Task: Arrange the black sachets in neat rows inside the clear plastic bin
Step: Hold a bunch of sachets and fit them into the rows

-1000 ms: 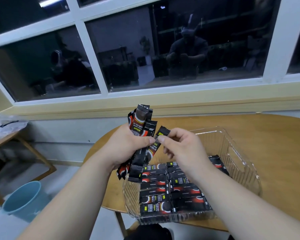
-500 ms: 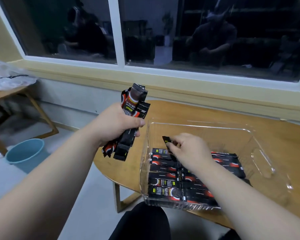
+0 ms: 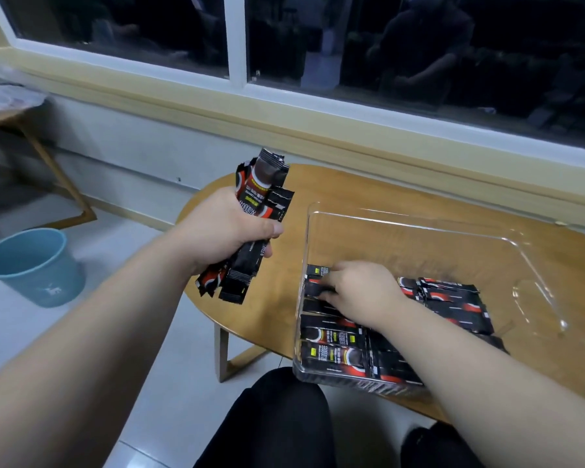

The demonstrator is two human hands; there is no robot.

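Head view, nearest first: the clear plastic bin (image 3: 453, 244) sits at the near edge of the bench (image 3: 352, 187). Black sachets (image 3: 331, 347) lie flat in it in two columns. About six rows show in the left column, and the right forearm hides too much of the right column to count. The right hand (image 3: 362, 288) reaches down inside the bin, fingers bent onto one sachet (image 3: 314, 291) near the far end of the left column, apparently pinching it. Farther out, left of the bin, the left hand (image 3: 227, 228) grips a bundle (image 3: 260, 211) of at least four sachets, fist closed round their middles. There is one bin and one bench. The packets look light, thin, glossy and limp, so probably slippery when stacked. They are best pinched at a crimped end or across the narrow width, one at a time.
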